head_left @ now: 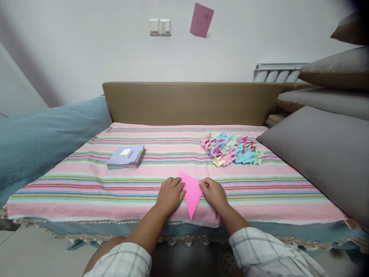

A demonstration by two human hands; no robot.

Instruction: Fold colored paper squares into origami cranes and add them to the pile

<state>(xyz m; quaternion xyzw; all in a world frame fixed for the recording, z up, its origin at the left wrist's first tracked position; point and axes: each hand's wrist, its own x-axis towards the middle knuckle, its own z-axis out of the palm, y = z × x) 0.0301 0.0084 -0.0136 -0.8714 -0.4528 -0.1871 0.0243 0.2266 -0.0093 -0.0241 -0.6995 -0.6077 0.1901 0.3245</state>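
Observation:
A bright pink sheet of folding paper (191, 192), kite-shaped with a point toward me, lies near the front edge of the striped cloth (86, 184). My left hand (172, 193) rests at its left side, fingers curled down onto the paper's edge. At the right corner, my right hand (213, 191) pinches the paper between thumb and fingers. Farther back on the right is a cluster of folded paper cranes (230, 150) in many colours. A stack of square coloured paper (125, 163) lies back left, with a small white box-like object (126, 153) on top.
A brown backrest (190, 103) runs along the far side. Grey cushions (325, 154) are piled at the right, and a blue covered armrest (54, 134) stands at the left. On the wall are light switches (160, 27) and a pink note (201, 20).

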